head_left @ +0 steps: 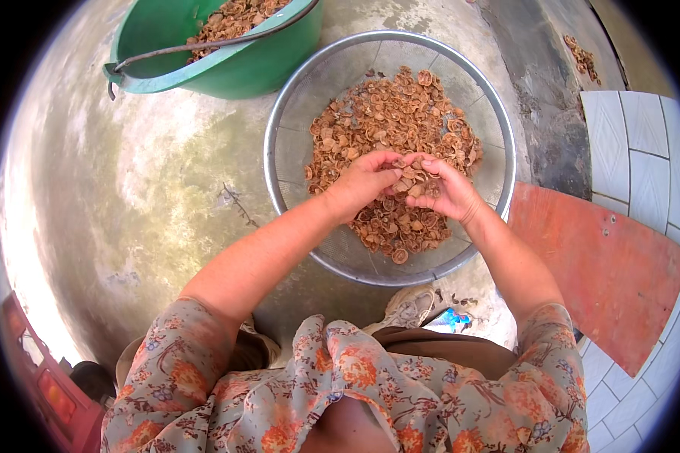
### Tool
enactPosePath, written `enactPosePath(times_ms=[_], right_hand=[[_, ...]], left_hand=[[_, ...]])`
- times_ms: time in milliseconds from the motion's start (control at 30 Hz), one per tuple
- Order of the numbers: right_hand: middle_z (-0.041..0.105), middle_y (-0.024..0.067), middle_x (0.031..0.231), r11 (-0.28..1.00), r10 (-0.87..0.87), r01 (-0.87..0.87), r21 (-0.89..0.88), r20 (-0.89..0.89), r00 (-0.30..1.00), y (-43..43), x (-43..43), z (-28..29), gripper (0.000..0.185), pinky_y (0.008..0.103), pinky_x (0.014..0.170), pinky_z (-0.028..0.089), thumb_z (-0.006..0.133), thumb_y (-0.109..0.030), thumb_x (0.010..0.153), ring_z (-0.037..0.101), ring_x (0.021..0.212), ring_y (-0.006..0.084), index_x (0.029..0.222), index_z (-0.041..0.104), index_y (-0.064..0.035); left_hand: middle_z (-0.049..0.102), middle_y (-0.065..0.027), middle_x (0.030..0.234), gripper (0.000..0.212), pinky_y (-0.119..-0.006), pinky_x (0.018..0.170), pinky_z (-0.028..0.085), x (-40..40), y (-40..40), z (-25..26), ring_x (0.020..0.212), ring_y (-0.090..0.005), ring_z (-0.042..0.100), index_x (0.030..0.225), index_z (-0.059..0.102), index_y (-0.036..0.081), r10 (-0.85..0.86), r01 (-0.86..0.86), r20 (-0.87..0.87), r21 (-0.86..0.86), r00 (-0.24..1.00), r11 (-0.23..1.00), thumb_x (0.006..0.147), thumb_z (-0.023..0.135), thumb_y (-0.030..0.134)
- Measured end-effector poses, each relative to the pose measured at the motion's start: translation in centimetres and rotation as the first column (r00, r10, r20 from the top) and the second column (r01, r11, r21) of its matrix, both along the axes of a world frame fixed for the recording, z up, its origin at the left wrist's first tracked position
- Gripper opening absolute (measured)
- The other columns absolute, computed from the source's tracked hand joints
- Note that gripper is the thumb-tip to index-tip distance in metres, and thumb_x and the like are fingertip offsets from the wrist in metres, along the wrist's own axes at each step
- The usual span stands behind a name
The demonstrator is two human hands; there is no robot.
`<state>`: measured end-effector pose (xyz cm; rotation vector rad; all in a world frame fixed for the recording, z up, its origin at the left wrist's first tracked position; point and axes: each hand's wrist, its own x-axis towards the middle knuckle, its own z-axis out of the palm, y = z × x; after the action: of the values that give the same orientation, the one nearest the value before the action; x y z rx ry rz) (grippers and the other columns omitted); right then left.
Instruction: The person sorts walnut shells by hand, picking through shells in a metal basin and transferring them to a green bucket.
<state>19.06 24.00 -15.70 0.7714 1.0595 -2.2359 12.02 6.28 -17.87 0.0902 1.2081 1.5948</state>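
A round wire-mesh sieve with a metal rim (pixel 271 141) rests in front of me, holding a heap of brown, curled dried pieces (pixel 396 113), perhaps husks or dried slices. Over the heap, my right hand (pixel 450 189) is cupped around several of these pieces. My left hand (pixel 368 181) meets it from the left, thumb and fingertips pinched at the edge of the handful. Whether a piece sits between the left fingertips is hard to see. Beyond the sieve, to the upper left, a green plastic bucket (pixel 232 73) with a metal handle contains more of the brown pieces.
A reddish board (pixel 595 266) lies at the right over pale tiles (pixel 606 147). Some brown pieces (pixel 581 59) lie on the ground at the upper right. A blue and white wrapper (pixel 450 320) is beside my shoe (pixel 411 306). A red plastic object (pixel 51 385) stands at the lower left.
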Motion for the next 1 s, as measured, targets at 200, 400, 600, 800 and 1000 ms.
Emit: enactPosePath(times_ms=[200, 400, 600, 800, 1000], right_hand=[[0.053, 0.0096, 0.109, 1.000, 0.000, -0.002, -0.031, -0.053, 0.999, -0.3, -0.3, 0.4, 0.034, 0.0391, 0.079, 0.051, 0.040, -0.024, 0.087, 0.057, 0.091, 0.0220, 0.115, 0.049, -0.0079], [0.052, 0.0080, 0.109, 0.997, -0.041, 0.040, -0.064, -0.018, 0.999, -0.5, -0.4, -0.3, 0.032, 0.0384, 0.078, 0.051, 0.044, -0.023, 0.087, 0.057, 0.086, 0.0201, 0.114, 0.049, -0.0083], [0.055, 0.0039, 0.089, 0.991, -0.080, 0.082, 0.102, -0.017, 0.997, -1.2, -0.9, -1.0, 0.019, 0.0323, 0.069, 0.052, 0.055, -0.010, 0.084, 0.057, 0.078, 0.0150, 0.102, 0.053, -0.0118], [0.054, 0.0004, 0.086, 0.998, -0.058, 0.059, 0.004, -0.128, 0.990, -0.4, -2.1, -1.6, 0.013, 0.0234, 0.058, 0.050, 0.056, -0.003, 0.082, 0.057, 0.075, 0.0112, 0.091, 0.053, -0.0105], [0.058, 0.0065, 0.095, 0.978, -0.192, 0.206, 0.013, -0.305, 0.933, 4.7, -3.6, 2.4, 0.015, 0.0257, 0.059, 0.053, 0.054, -0.001, 0.081, 0.060, 0.079, 0.0157, 0.093, 0.052, -0.0102]], left_hand=[[0.055, -0.0001, 0.097, 0.025, -0.023, 0.068, 0.041, -0.1, -0.1, 0.1, 0.079, -0.0069, 0.049, 0.111, 0.053, 0.007, 0.022, -0.022, 0.011, 0.003, 1.000, 1.000, 0.087, 0.049, 0.007], [0.055, -0.0028, 0.103, 0.037, -0.022, 0.073, 0.042, -0.5, -0.5, 0.5, 0.085, -0.0090, 0.050, 0.121, 0.048, 0.007, -0.043, 0.041, 0.047, 0.034, 0.998, 0.999, 0.084, 0.051, 0.007], [0.035, -0.0086, 0.129, 0.070, -0.028, 0.091, 0.036, 0.6, 0.9, 1.6, 0.113, -0.0164, 0.039, 0.139, 0.015, 0.006, -0.087, 0.088, -0.082, 0.017, 0.993, 0.996, 0.077, 0.048, -0.001], [0.021, -0.0130, 0.139, 0.083, -0.031, 0.097, 0.032, -0.2, 1.0, 2.9, 0.127, -0.0203, 0.027, 0.140, -0.003, 0.007, -0.018, 0.014, 0.043, 0.085, 0.999, 0.996, 0.075, 0.046, -0.006], [0.014, -0.0185, 0.143, 0.074, -0.036, 0.100, 0.032, -1.2, 1.3, 2.7, 0.132, -0.0273, 0.019, 0.140, 0.006, 0.003, 0.058, -0.089, 0.155, 0.201, 0.986, 0.976, 0.077, 0.044, -0.007]])
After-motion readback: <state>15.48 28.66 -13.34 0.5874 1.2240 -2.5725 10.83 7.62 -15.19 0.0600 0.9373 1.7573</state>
